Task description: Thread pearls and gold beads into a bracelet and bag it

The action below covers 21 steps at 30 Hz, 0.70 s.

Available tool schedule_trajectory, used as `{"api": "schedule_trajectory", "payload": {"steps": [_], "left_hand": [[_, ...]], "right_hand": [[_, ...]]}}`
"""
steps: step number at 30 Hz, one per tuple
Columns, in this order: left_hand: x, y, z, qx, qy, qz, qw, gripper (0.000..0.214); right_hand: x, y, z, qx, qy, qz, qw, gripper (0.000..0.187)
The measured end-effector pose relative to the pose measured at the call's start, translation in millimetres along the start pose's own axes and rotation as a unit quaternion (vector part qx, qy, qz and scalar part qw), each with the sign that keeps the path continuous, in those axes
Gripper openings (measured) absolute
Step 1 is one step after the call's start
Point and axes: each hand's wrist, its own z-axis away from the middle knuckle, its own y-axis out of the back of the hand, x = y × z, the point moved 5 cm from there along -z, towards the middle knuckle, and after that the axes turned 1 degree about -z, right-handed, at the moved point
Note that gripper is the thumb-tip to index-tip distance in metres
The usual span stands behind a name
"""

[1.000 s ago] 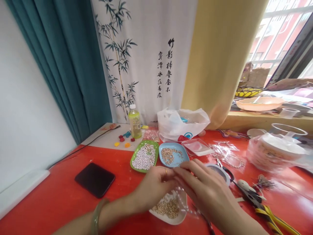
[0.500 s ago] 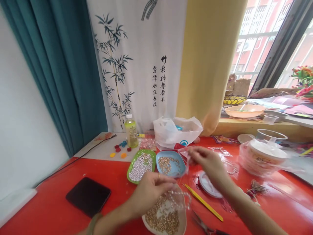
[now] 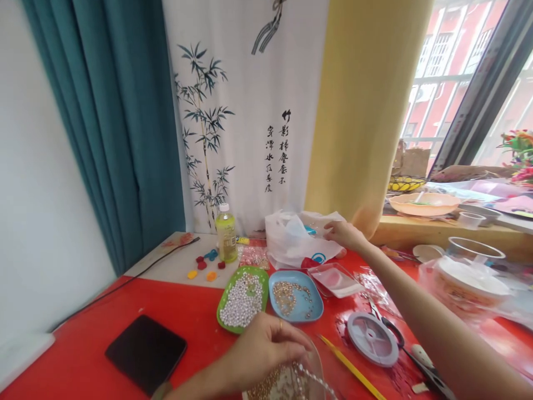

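Since half a second ago, the right hand (image 3: pixel 343 233) has left the clear packet and reached back to the white plastic bag (image 3: pixel 293 241), fingers touching its rim; whether they grip it I cannot tell. Nearer, the left hand (image 3: pixel 266 353) pinches a pearl strand (image 3: pixel 310 380) over the gold-bead dish, beside the blue tray (image 3: pixel 306 314) on the red tabletop (image 3: pixel 200 311).

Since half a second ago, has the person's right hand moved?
Yes. The right hand has gone away from the blue tray to the far side, and now rests on the white plastic bag.
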Motion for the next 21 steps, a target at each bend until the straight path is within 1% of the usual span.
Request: {"api": "schedule_trajectory", "payload": {"steps": [2, 4, 6, 8, 12, 15, 16, 17, 18, 20, 21], "left_hand": [[-0.3, 1.0, 0.0, -0.001, 0.006, 0.002, 1.0, 0.025], [-0.7, 2.4, -0.4, 0.0, 0.008, 0.01, 1.0, 0.032], [-1.5, 3.8, -1.8, -0.003, 0.008, 0.034, 0.999, 0.034], [-3.6, 5.5, -4.1, -0.002, 0.011, 0.063, 0.998, 0.032], [-8.4, 10.2, -7.4, 0.02, 0.015, 0.103, 0.994, 0.032], [-8.1, 10.9, -7.0, 0.015, 0.01, 0.129, 0.991, 0.032], [-7.4, 11.2, -6.4, 0.013, 0.009, 0.135, 0.991, 0.033], [-6.6, 11.7, -5.6, 0.012, 0.009, 0.138, 0.99, 0.033], [-5.8, 12.0, -4.9, 0.009, 0.009, 0.141, 0.99, 0.033], [-5.5, 10.8, -3.4, -0.01, 0.016, 0.144, 0.989, 0.033], [-6.1, 9.1, -2.8, -0.024, 0.021, 0.144, 0.989, 0.032]], "right_hand": [[-1.3, 0.2, -1.2, -0.033, 0.017, 0.032, 0.999, 0.026], [-7.8, 4.1, -1.8, -0.059, 0.041, 0.054, 0.996, 0.025], [-16.1, 9.5, -1.7, -0.071, 0.064, 0.069, 0.993, 0.024], [-23.2, 14.6, -1.1, -0.066, 0.079, 0.076, 0.992, 0.024], [-33.7, 22.9, 1.1, -0.032, 0.094, 0.065, 0.993, 0.026], [-49.5, 32.6, 10.1, 0.007, 0.114, 0.061, 0.992, 0.02], [-57.9, 36.4, 17.6, 0.023, 0.125, 0.064, 0.99, 0.018], [-68.0, 39.8, 28.5, 0.041, 0.14, 0.068, 0.987, 0.019], [-79.4, 41.7, 43.3, 0.053, 0.161, 0.07, 0.983, 0.025], [-103.0, 38.1, 84.7, 0.043, 0.212, 0.069, 0.974, 0.039], [-113.9, 32.5, 110.5, 0.021, 0.242, 0.066, 0.968, 0.044]]}}
